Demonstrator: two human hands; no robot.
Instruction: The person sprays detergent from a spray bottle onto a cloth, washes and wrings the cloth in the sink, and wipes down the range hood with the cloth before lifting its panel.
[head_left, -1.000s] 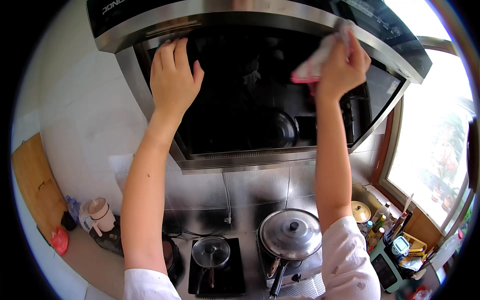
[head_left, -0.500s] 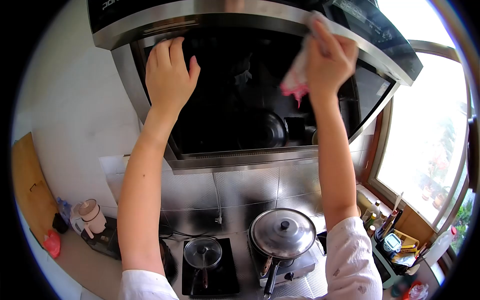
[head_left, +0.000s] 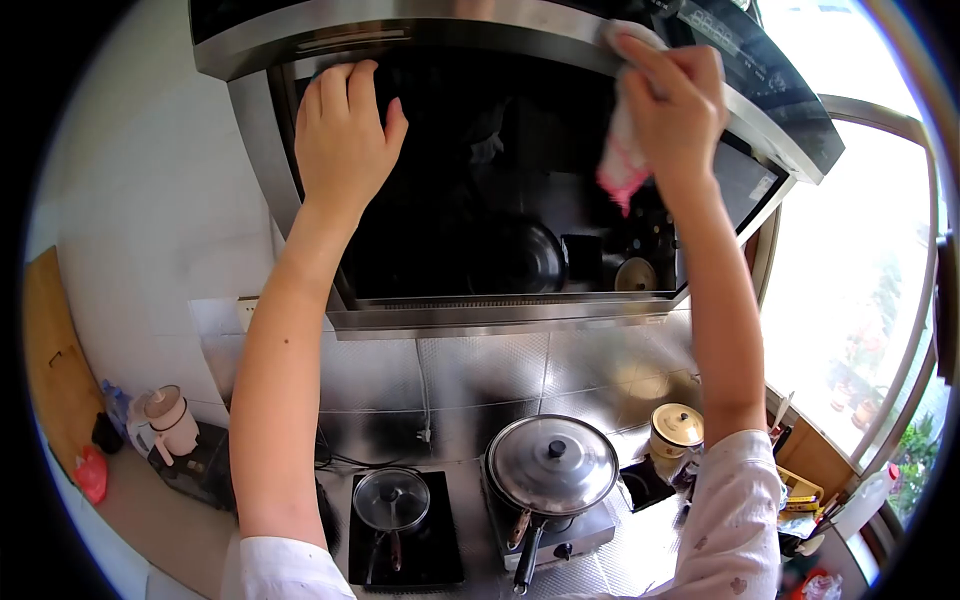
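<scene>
The grip of the right hand (head_left: 680, 105) is closed around a white cloth with a pink border (head_left: 624, 150), bunched between thumb and fingers at the brushed-steel front rim (head_left: 470, 30) of a black and steel range hood (head_left: 510, 321); the gathered hold presumably keeps the fabric firm, while its loose corner hangs before the hood's glossy black panel (head_left: 430, 200). The left hand (head_left: 343, 135) lies at the panel's upper left edge, fingers bent and thumb apart, probably to steady the reach; whether its grip encloses anything cannot be told, the fingertips being obscured. Below, a wide pan with a domed silver lid (head_left: 550, 485) stands on a metal stove (head_left: 592, 532), its dark handle (head_left: 528, 560) pointing toward the near side, likely for easy lifting. To its left, a small glass-lidded pan (head_left: 392, 502) sits on a flat black hob (head_left: 438, 560); to its right stands a cream lidded canister (head_left: 678, 425).
</scene>
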